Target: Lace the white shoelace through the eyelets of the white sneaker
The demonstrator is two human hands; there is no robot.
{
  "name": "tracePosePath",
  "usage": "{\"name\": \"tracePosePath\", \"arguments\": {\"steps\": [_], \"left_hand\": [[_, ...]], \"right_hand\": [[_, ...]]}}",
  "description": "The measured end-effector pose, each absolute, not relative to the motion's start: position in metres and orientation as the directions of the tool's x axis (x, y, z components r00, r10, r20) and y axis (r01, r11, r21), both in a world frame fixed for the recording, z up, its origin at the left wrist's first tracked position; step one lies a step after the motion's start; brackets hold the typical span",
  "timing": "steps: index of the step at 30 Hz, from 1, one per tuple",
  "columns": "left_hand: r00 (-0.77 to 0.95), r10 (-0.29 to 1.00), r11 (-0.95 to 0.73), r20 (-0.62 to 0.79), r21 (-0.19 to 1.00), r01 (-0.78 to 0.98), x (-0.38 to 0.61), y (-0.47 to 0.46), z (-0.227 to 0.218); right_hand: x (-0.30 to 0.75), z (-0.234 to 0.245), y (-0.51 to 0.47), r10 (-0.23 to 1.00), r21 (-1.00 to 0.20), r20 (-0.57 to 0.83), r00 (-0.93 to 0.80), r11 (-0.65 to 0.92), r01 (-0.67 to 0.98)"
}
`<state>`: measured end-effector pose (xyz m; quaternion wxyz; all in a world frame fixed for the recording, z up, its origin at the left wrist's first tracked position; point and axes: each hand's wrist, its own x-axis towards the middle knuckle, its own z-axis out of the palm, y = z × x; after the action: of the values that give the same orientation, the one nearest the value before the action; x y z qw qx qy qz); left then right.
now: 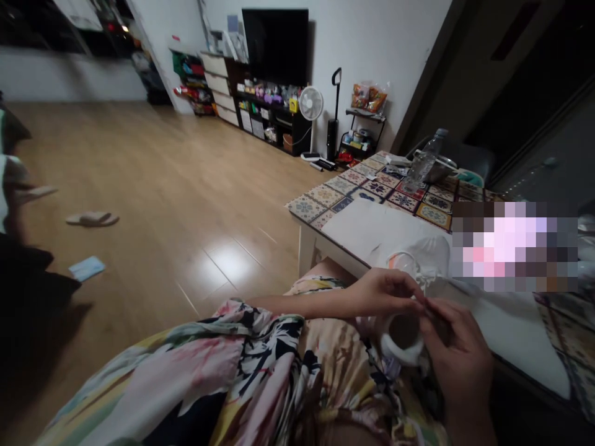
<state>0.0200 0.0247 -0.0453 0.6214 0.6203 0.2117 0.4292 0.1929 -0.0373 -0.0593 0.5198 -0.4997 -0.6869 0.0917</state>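
Observation:
Above my lap my left hand [395,294] and my right hand [458,347] meet at the fingertips, both closed in a pinch. What they pinch is too small and dim to make out. Just below them, a white thing with a round dark opening [411,356] rests at my lap, partly covered by the right hand; it may be a shoe. Behind the hands lies a white shoe-like thing with lace-like cords [434,254] and an orange patch, on a white sheet [372,226] spread over the table's edge.
The table [304,207] has a patterned tile-like cover and bears a clear plastic bottle [425,161] and a metal bowl [441,167]. A pixelated patch hides part of its right side. On the floor lie a slipper [93,218] and a blue mask [87,268]. A fan [311,103] stands farther back.

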Motion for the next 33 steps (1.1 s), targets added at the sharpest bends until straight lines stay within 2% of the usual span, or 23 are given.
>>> {"name": "tracePosePath", "arguments": {"steps": [2,5,8,12,17,21,23,26,28,33], "left_hand": [[0.557,0.77,-0.159,0.311,0.939,-0.305,0.02,0.026,-0.048],[0.575,0.726,-0.194,0.377,0.915,-0.354,0.019,0.028,-0.05],[0.557,0.691,-0.302,0.46,0.884,-0.357,0.017,0.03,-0.052],[0.525,0.665,-0.466,0.532,0.844,-0.265,0.015,0.034,-0.054],[0.531,0.602,-0.591,0.596,0.78,-0.206,0.017,0.036,-0.056],[0.547,0.552,-0.646,0.629,0.738,-0.196,0.015,0.035,-0.053],[0.558,0.546,-0.646,0.624,0.738,-0.193,0.013,0.036,-0.049],[0.577,0.598,-0.569,0.556,0.802,-0.183,0.011,0.037,-0.046],[0.587,0.648,-0.48,0.484,0.859,-0.178,0.01,0.038,-0.045],[0.589,0.731,-0.317,0.345,0.936,-0.155,0.012,0.039,-0.043]], "right_hand": [[0.195,-0.055,-0.038,0.756,-0.565,0.655,-0.01,0.498,0.658],[0.197,-0.054,-0.038,0.751,-0.538,0.66,-0.008,0.48,0.693],[0.2,-0.06,-0.037,0.79,-0.62,0.611,0.059,0.431,0.656],[0.202,-0.068,-0.034,0.869,-0.785,0.474,0.143,0.343,0.516],[0.203,-0.068,-0.034,0.911,-0.873,0.367,0.186,0.268,0.408],[0.199,-0.065,-0.034,0.953,-0.942,0.278,0.122,0.246,0.228],[0.196,-0.062,-0.034,0.959,-0.947,0.278,0.058,0.263,0.184],[0.194,-0.058,-0.034,0.93,-0.905,0.365,-0.037,0.364,0.222],[0.193,-0.057,-0.035,0.885,-0.832,0.457,-0.092,0.462,0.307],[0.187,-0.056,-0.037,0.676,-0.508,0.731,-0.096,0.632,0.585]]}}
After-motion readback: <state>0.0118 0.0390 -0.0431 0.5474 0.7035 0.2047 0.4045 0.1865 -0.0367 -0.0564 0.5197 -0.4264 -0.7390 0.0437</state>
